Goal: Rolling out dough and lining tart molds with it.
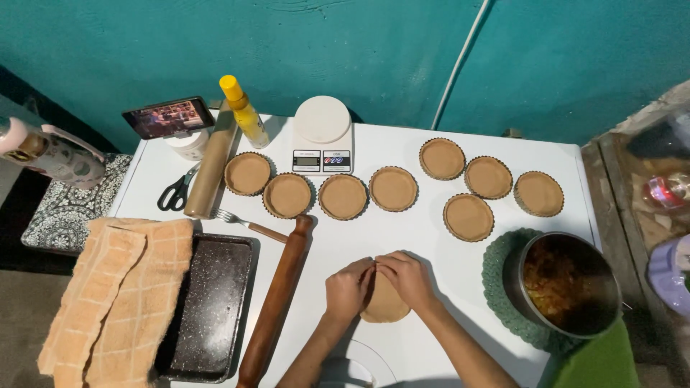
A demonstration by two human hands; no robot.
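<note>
Lower centre of frame: left hand (348, 289) and right hand (407, 278) meet over a tart shell (384, 307) on the white counter (431, 237). Fingers of both are curled and pinch the shell's far edge; the shell lies flat, half hidden under them, nearest the frame's bottom edge. Progress, judged from layout: eight lined tins (343, 196) stand in a loose row across the middle, from centre left to upper right, each with brown dough pressed in and none filled yet; the shell under the hands looks like the ninth in work. Filling appears not yet begun. Containers: metal pot (568, 284) at lower right, on a green mat (503, 276), holds a dark chunky mix with orange bits; how full, cannot tell. Dark baking tray (212, 309) at lower left holds nothing visible, its left side covered by an orange towel (115, 287). Rolling pin (277, 302) lies on the counter between tray and hands, apart from both hands. Fork (248, 225) lies just above the pin's top end. Upper left: scissors (176, 192), a paper-wrapped roll (212, 169), yellow bottle (244, 111), phone (169, 117). Scale (322, 136) at upper centre, platform bare.
</note>
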